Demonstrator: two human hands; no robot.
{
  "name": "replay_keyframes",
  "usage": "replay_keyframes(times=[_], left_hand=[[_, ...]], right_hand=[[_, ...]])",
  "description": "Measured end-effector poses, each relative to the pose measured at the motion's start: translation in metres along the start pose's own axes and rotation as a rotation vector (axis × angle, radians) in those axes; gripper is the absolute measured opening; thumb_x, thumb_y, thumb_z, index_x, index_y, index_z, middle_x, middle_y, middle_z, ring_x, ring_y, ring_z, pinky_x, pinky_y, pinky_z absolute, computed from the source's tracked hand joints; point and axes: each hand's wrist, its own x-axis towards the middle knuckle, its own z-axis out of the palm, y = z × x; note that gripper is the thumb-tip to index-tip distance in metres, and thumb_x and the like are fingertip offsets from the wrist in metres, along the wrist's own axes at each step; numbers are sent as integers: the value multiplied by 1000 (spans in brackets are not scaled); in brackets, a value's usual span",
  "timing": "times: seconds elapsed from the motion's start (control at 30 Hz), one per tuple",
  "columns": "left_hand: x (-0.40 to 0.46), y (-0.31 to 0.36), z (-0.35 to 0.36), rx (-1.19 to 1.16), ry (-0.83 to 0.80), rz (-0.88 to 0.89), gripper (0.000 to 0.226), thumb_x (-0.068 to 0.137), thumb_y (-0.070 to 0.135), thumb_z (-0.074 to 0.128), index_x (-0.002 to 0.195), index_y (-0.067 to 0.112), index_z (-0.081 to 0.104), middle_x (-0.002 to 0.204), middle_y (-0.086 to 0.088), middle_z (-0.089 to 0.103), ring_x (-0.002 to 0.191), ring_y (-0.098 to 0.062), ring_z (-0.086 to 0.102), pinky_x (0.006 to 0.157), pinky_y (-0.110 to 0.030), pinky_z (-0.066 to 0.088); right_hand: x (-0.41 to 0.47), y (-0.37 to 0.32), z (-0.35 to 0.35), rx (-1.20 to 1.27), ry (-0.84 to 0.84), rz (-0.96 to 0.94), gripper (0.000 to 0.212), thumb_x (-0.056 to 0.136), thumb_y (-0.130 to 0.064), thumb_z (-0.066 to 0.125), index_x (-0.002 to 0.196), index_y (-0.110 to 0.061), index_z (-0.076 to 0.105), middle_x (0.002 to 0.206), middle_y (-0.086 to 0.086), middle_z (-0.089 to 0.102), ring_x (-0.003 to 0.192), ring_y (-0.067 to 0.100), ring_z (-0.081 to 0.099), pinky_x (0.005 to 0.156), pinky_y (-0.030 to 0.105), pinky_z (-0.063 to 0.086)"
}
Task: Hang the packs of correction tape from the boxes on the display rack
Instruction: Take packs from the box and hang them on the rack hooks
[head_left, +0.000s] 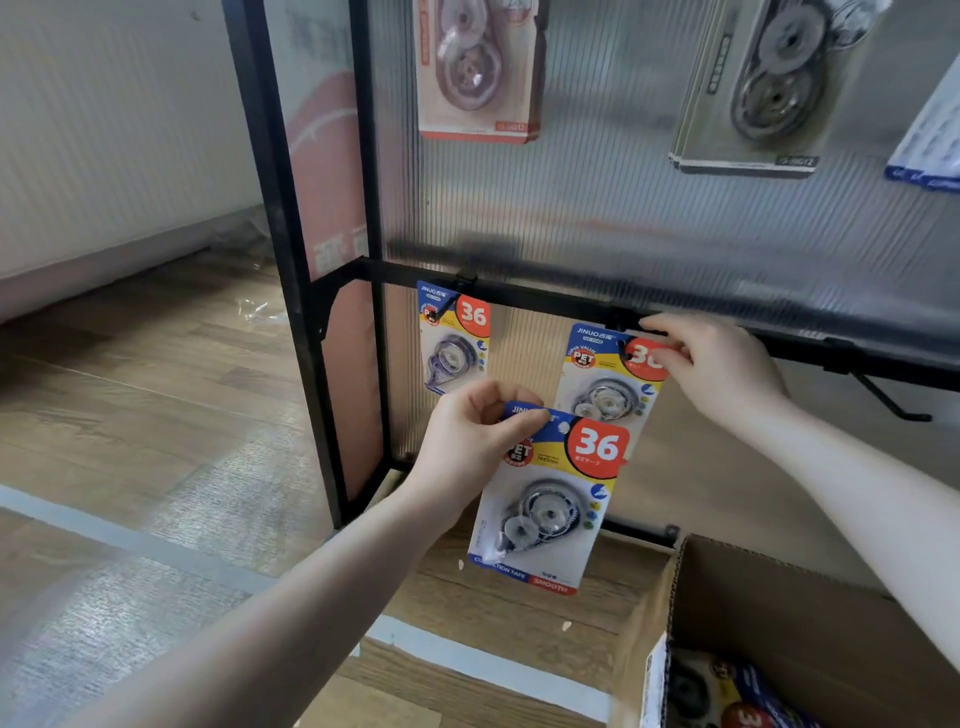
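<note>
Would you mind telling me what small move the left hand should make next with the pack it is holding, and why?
Probably lift the held pack up to the hook. The left hand pinches its top corner below the bar, its hang hole free, while the right hand steadies the hung pack on that hook.

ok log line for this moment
left hand: pinches loose pack | right hand: holds hung pack at hook | cardboard box: stock inside

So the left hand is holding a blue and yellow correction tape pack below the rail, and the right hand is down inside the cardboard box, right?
Not quite. The head view shows the right hand up at the black rail, on a hanging pack, not in the cardboard box. The left hand does hold the blue and yellow pack.
</note>
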Motion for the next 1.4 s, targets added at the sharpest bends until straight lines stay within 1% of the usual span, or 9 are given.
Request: replay_keyframes(times=[0.1,0.17,0.43,0.57,0.7,0.83,1.07,1.27,1.4], left_hand=[[4,4,7,-13,4,9,5,83,10,66,81,12,62,80,-2,69,76,-9,69,62,-21,56],[8,8,14,-39,-6,18,5,83,9,64,81,11,61,81,-2,69,76,-7,69,64,-20,56],[32,20,44,-84,33,89,6,85,11,63,82,14,59,74,7,70,74,-5,69,59,-16,53],[48,19,57,-39,78,101,7,86,12,65,81,15,61,80,-2,69,78,-13,69,69,-29,57],[58,17,63,30,91,93,5,86,17,65,84,18,61,86,-5,70,84,-16,69,75,-36,57],[62,14,63,38,98,98,5,87,16,64,85,19,61,90,-6,70,86,-17,69,75,-35,58],[59,3,62,42,87,126,4,87,16,62,90,17,60,98,-9,68,91,-17,68,73,-30,58],[59,-6,61,-12,90,122,5,89,11,60,87,16,58,87,-1,69,80,-9,69,65,-22,56],[68,-12,63,44,107,127,6,89,13,60,88,18,59,90,-3,69,85,-12,69,71,-26,57]], right_hand=[[-13,13,-7,-4,18,5,37,91,-15,55,128,-17,54,114,7,62,99,24,58,73,28,41],[-22,24,-10,7,12,23,38,91,-15,55,130,-17,52,113,7,59,99,23,57,74,29,42],[-47,56,-24,31,-47,96,42,93,-19,53,135,-19,46,118,8,55,103,21,55,76,29,41],[-50,62,-28,16,-66,103,44,92,-19,54,136,-18,45,120,9,55,102,22,55,76,26,36],[-52,66,-28,30,-71,102,45,93,-17,54,137,-18,43,126,8,53,106,22,54,80,26,37],[-53,67,-26,59,-71,99,48,92,-15,54,138,-18,42,132,7,50,110,23,54,86,30,40],[-57,72,-19,65,-102,112,46,93,-17,53,138,-19,42,131,8,50,108,23,55,84,28,39],[-61,75,-18,78,-113,117,46,93,-19,54,137,-21,42,130,7,50,109,23,54,87,30,41],[-62,77,-17,82,-117,118,46,92,-20,54,137,-21,42,129,7,50,108,23,55,89,33,42]])
